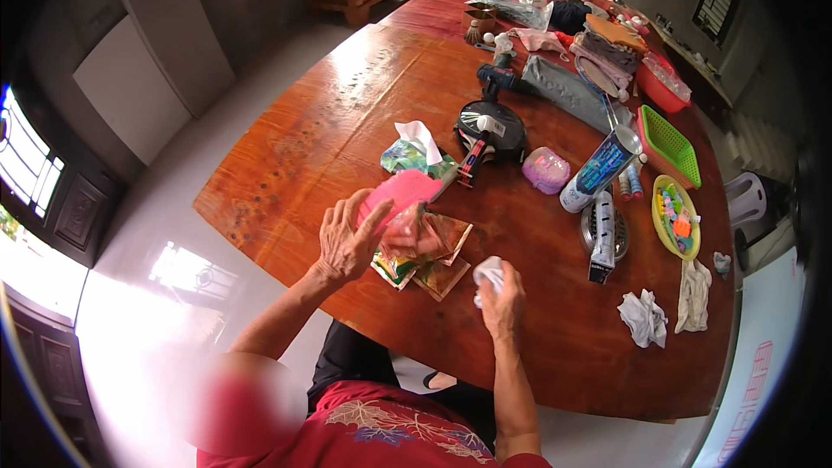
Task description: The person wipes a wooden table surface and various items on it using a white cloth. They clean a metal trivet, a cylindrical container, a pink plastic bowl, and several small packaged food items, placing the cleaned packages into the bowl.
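A bright pink flat piece [404,191], perhaps a cloth or pad, rests over a pile of packets near the table's front. My left hand [345,238] is at its left edge, fingers spread, thumb overlapping the pink surface. Under and beside it are a reddish see-through packet [416,239] and several flat brown and green packets [444,279]. To the right of the pile, my right hand [503,303] is closed around a crumpled white cloth [489,274] just above the table. Its fingertips are partly hidden by the cloth.
Behind the packets stand a tissue pack [407,156], a black round paddle [491,128] and a purple-pink container [546,171]. On the right are a blue can [600,170], a green basket [669,147], a yellow basket [677,218] and white cloths [644,318].
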